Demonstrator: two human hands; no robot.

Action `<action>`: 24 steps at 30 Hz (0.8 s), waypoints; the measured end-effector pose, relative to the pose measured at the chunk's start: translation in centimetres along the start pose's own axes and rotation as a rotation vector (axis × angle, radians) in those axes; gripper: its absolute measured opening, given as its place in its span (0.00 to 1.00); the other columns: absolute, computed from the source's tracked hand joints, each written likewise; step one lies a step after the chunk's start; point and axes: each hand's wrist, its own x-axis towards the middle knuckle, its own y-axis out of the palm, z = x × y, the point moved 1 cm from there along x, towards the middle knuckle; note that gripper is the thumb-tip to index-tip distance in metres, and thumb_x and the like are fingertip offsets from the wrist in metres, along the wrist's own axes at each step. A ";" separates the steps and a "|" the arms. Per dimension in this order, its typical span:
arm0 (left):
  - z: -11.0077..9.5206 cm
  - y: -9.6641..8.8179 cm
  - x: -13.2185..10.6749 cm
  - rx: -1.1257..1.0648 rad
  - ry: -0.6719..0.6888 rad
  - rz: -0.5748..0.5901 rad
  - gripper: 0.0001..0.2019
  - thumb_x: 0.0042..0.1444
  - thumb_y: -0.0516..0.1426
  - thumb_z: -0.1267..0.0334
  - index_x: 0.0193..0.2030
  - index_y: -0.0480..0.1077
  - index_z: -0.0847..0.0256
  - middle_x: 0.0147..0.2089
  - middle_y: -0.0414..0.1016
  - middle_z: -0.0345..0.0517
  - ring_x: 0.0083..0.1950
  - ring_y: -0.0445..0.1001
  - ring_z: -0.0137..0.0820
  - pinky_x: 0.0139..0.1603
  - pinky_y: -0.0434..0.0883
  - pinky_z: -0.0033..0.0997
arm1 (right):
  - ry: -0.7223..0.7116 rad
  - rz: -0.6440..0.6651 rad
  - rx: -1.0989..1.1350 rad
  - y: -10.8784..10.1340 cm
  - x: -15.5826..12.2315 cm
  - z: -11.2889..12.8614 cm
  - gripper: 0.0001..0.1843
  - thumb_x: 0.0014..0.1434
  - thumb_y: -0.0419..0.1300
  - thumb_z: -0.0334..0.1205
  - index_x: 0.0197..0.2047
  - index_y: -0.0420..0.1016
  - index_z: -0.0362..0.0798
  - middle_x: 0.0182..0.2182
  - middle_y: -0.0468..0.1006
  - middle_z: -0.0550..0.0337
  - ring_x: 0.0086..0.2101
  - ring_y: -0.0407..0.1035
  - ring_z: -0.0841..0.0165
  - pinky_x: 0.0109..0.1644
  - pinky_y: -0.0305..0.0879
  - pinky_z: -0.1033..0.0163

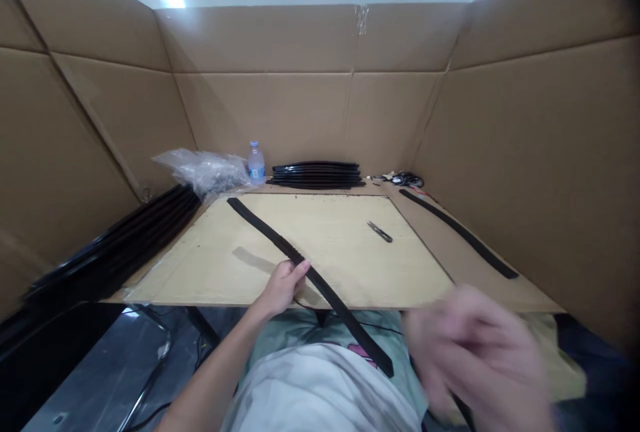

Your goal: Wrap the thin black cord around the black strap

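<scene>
My left hand is closed around the middle of a long, flat black strip. The strip slants from the upper left over the table down to my lap, and a thin dark cord hangs near its underside. My right hand is raised at the lower right, apart from the strip and smeared by motion. Its fingers look curled, but whether they hold anything is unclear; something dark shows below it. A pair of small thread snips lies on the pale board.
Another black strip lies along the right side. At the back stand a stack of black strips, a water bottle, a clear plastic bag and a tangle of cords. More black strips pile up left. Cardboard walls enclose the table.
</scene>
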 end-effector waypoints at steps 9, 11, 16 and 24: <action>0.1 -0.4 -0.3 -0.048 0.125 0.116 0.25 0.51 0.52 0.42 0.18 0.55 0.62 0.15 0.49 0.33 0.17 0.46 0.20 0.17 0.43 0.24 | 0.459 0.396 0.025 3.0 4.1 -8.1 0.22 0.56 0.56 0.52 0.45 0.68 0.42 0.27 0.76 0.54 0.25 0.72 0.67 0.28 0.69 0.62; -0.2 -0.3 -0.5 -0.043 0.138 0.141 0.26 0.51 0.53 0.41 0.18 0.55 0.62 0.15 0.49 0.33 0.17 0.45 0.20 0.18 0.42 0.25 | 0.526 0.421 0.189 3.2 4.1 -8.8 0.23 0.55 0.58 0.51 0.46 0.67 0.41 0.21 0.74 0.59 0.18 0.68 0.70 0.20 0.65 0.66; -1.0 0.1 -0.6 -0.048 0.153 0.133 0.26 0.54 0.52 0.45 0.16 0.52 0.61 0.14 0.48 0.33 0.17 0.46 0.20 0.19 0.43 0.25 | 0.404 0.294 0.221 3.6 4.2 -9.1 0.19 0.51 0.63 0.49 0.39 0.70 0.41 0.23 0.74 0.58 0.15 0.63 0.76 0.16 0.55 0.72; -0.7 0.2 0.1 -0.210 0.018 0.068 0.22 0.54 0.54 0.47 0.20 0.52 0.60 0.15 0.46 0.29 0.15 0.43 0.18 0.15 0.42 0.22 | 0.316 0.115 0.081 3.9 4.8 -10.2 0.26 0.55 0.54 0.58 0.25 0.71 0.40 0.17 0.65 0.62 0.17 0.55 0.77 0.20 0.50 0.70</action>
